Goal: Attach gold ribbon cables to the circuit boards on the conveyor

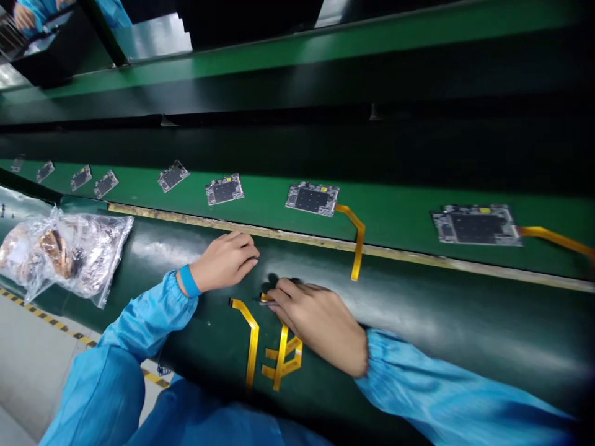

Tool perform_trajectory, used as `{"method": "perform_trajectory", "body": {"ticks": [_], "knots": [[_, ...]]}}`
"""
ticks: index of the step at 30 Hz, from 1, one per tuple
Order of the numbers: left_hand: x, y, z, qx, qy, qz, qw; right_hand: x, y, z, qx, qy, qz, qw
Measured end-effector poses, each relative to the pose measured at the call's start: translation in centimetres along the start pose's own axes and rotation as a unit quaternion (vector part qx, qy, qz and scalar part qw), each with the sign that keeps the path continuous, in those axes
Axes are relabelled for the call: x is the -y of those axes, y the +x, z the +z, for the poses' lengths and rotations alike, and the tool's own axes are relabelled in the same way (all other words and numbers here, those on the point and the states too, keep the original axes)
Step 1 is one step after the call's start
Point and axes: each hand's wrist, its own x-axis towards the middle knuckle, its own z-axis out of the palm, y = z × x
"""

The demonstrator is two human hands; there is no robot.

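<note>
My left hand (226, 260) rests on the dark green bench ledge (418, 303), fingers curled loosely with nothing in them. Beside it, my right hand (316, 322) lies palm down with its fingertips pinching the end of a yellow flex cable (281, 356) from a small pile. Another yellow flex cable (248, 337) lies loose just left of that pile. On the green conveyor belt (395, 217) beyond, a circuit board (312, 199) carries an attached yellow flex cable (356, 238) that hangs over the belt edge.
Several more circuit boards (224, 189) sit in a row along the belt; the rightmost board (475, 224) also has a yellow cable. A clear plastic bag of parts (65, 254) lies at the left on the ledge. Floor with striped tape (56, 322) shows below left.
</note>
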Motion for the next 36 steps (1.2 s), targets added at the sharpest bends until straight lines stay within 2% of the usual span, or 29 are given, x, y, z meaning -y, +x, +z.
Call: {"method": "perform_trajectory", "body": {"ticks": [8,16,20,23,26,29,34,36], "knots": [[-1.5,-1.7,0.5,-0.002,-0.028,0.023,0.999,0.4,-0.6,0.0,-0.016,-0.029,0.002,0.999],[-1.7,-2.0,0.9,0.017,-0.033,0.013,0.999,1.0,-0.1,0.2,0.035,-0.037,0.031,0.998],[-1.8,-2.2,1.1,0.027,-0.068,0.0,0.997,0.1,-0.2,0.8,0.029,0.015,0.041,0.999],[-1.9,-2.3,1.1,0.04,-0.115,-0.012,0.992,-0.6,-0.5,1.1,0.013,0.11,0.053,0.992],[-2.0,-2.2,0.9,0.053,-0.179,-0.024,0.982,-1.2,-0.3,1.1,0.002,0.238,0.085,0.967],[-2.0,-1.7,0.5,0.053,-0.248,-0.023,0.967,-1.7,0.1,0.6,-0.009,0.352,0.132,0.926],[-2.3,-0.3,-0.1,-0.001,-0.32,-0.009,0.948,-2.5,0.7,-0.5,-0.06,0.478,0.19,0.855],[-2.5,0.3,-0.1,-0.028,-0.337,-0.015,0.941,-2.8,0.8,-0.8,-0.086,0.492,0.202,0.842]]}}
